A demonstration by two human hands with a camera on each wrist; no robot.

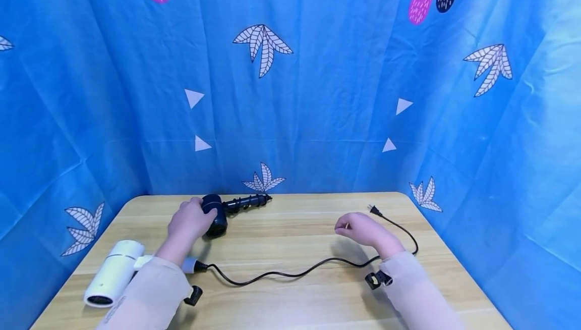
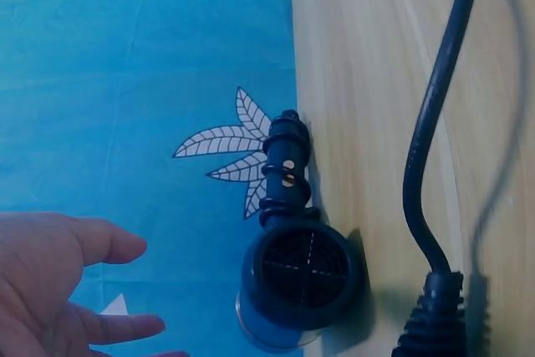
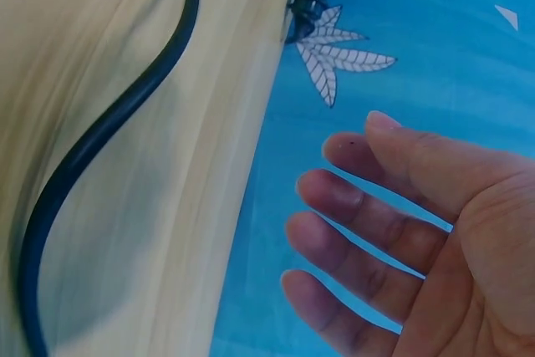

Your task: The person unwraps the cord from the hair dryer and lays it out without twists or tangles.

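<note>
My left hand (image 1: 188,221) hovers beside a black hair dryer (image 1: 216,224) near the table's back edge, overlapping it in the head view. In the left wrist view its fingers (image 2: 109,242) are spread and apart from the dryer. A cord is wound around the dryer's handle (image 1: 247,202). Partly behind my left forearm lies a white hair dryer (image 1: 113,274), its black cord (image 1: 290,274) running across the table to the right. Above that cord, my right hand (image 1: 363,229) is held with loosely bent fingers and nothing in them. The plug (image 1: 374,211) lies beyond it.
A light wooden table (image 1: 281,310) carries both dryers. Blue patterned curtains (image 1: 290,93) hang at the back and along both sides. Small black wrist devices are worn on both arms, one at the left cuff (image 1: 193,295) and one at the right cuff (image 1: 378,279).
</note>
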